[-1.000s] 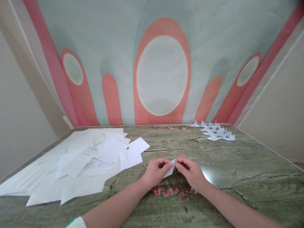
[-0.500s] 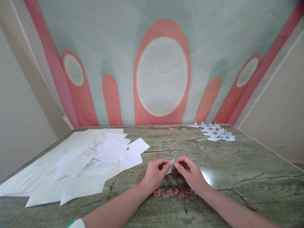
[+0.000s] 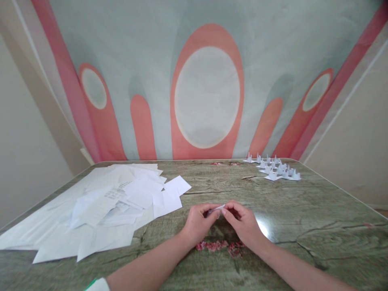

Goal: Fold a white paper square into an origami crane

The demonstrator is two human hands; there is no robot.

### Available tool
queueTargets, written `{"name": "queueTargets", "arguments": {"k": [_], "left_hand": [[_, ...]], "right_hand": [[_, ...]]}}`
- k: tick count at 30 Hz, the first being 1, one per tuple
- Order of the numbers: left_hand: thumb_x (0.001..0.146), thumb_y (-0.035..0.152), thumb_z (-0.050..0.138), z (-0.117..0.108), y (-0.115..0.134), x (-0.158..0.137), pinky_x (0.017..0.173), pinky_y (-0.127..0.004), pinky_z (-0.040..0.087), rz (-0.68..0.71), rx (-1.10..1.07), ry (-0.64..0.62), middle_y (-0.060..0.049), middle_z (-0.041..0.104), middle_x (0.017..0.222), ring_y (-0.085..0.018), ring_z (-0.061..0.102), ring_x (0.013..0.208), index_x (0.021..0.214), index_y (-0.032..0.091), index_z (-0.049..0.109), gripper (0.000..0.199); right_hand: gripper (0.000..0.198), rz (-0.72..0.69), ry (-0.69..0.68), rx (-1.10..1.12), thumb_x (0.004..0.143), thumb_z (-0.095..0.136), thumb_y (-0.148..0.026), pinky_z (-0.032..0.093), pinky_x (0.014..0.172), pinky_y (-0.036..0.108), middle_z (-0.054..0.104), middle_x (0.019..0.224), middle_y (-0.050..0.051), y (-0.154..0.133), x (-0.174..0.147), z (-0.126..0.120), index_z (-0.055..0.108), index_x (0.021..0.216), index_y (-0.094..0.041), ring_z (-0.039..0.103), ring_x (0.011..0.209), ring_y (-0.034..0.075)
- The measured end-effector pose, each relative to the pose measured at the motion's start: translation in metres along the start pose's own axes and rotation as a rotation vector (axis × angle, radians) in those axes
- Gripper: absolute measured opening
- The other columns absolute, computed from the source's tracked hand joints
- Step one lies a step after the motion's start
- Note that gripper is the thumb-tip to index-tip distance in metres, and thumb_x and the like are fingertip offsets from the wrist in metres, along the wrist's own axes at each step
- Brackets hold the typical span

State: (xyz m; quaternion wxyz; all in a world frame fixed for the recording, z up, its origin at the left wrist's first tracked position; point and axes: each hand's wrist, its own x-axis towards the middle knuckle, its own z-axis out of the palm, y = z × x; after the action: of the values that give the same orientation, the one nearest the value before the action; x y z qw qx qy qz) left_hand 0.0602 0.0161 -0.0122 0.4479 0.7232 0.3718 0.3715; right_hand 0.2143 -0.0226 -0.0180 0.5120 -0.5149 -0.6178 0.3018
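Observation:
Between my two hands is a small piece of folded white paper [image 3: 216, 209], tilted so that mostly its thin edge shows. My left hand [image 3: 197, 224] is closed on its left part, thumb in front and fingers behind. With thumb and forefinger, my right hand [image 3: 246, 224] pinches the right tip of the paper. Both hands are held low over the wood-patterned table [image 3: 212, 270], near its middle. The fingers hide much of the paper, so its full folded shape cannot be made out.
A wide pile of white paper sheets [image 3: 100, 234] covers the table's left side, with square pieces [image 3: 168, 202] at its right edge. Several folded paper cranes [image 3: 273, 174] stand at the back right. Behind the table rises a patterned wall covering [image 3: 206, 97].
The folded paper has turned from showing a pointed face to lying nearly edge-on. My right fingers have moved slightly left and now grip its tip.

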Motion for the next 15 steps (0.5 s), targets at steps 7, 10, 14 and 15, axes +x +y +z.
{"name": "queueTargets", "arguments": {"k": [7, 10, 14, 15], "left_hand": [[0.085, 0.031, 0.050, -0.0022, 0.0003, 0.0024, 0.077, -0.027, 0.045, 0.013, -0.030, -0.064, -0.003, 0.070, 0.090, -0.020, 0.061, 0.084, 0.098, 0.017, 0.068, 0.027], [0.084, 0.033, 0.050, -0.0013, -0.0012, 0.0023, 0.074, -0.027, 0.045, -0.014, -0.065, -0.058, -0.004, 0.070, 0.088, -0.020, 0.060, 0.081, 0.096, 0.015, 0.069, 0.028], [0.083, 0.034, 0.052, 0.0002, -0.0018, 0.0025, 0.071, -0.025, 0.044, -0.049, -0.114, -0.058, -0.004, 0.069, 0.084, -0.018, 0.059, 0.077, 0.094, 0.014, 0.069, 0.029], [0.082, 0.035, 0.053, 0.0004, -0.0016, 0.0026, 0.071, -0.025, 0.044, -0.056, -0.122, -0.057, -0.003, 0.069, 0.083, -0.018, 0.058, 0.076, 0.094, 0.014, 0.069, 0.029]], "right_hand": [[0.018, -0.027, -0.024, -0.001, 0.084, 0.051, -0.033, 0.042, 0.063, 0.026, 0.056, 0.073, 0.001, -0.0033, 0.0017, -0.0013, 0.060, 0.076, -0.019, 0.053, 0.069, 0.016], [0.017, -0.042, -0.014, -0.027, 0.084, 0.052, -0.031, 0.041, 0.061, 0.026, 0.054, 0.074, 0.001, -0.0036, 0.0021, -0.0018, 0.060, 0.076, -0.019, 0.052, 0.067, 0.015], [0.015, -0.051, -0.007, -0.039, 0.084, 0.052, -0.030, 0.039, 0.059, 0.026, 0.053, 0.073, 0.001, -0.0035, 0.0016, -0.0017, 0.060, 0.076, -0.019, 0.050, 0.065, 0.015], [0.015, -0.052, -0.003, -0.039, 0.084, 0.052, -0.029, 0.039, 0.059, 0.026, 0.052, 0.073, 0.001, -0.0036, 0.0014, -0.0015, 0.060, 0.076, -0.019, 0.050, 0.065, 0.015]]}}
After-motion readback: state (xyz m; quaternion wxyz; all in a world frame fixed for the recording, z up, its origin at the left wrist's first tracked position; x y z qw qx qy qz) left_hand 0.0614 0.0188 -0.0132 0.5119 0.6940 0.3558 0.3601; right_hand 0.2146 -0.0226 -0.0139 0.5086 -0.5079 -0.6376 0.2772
